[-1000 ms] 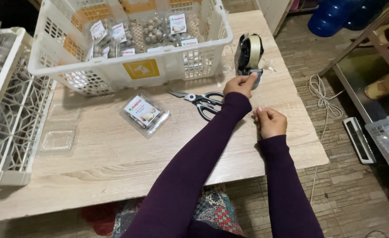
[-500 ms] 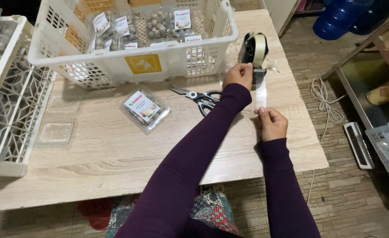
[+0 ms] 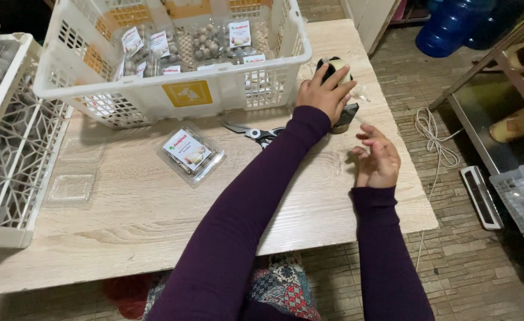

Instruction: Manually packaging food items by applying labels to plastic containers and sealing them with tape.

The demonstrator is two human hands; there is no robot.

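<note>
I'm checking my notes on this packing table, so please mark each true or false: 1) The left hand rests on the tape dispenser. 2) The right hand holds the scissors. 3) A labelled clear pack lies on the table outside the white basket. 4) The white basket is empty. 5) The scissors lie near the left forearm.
1) True: the left hand lies on top of the tape dispenser.
2) False: the right hand is open above the table, holding no scissors.
3) True: the pack lies in front of the basket.
4) False: it holds several labelled packs.
5) True: the scissors are partly hidden behind that forearm.
</note>
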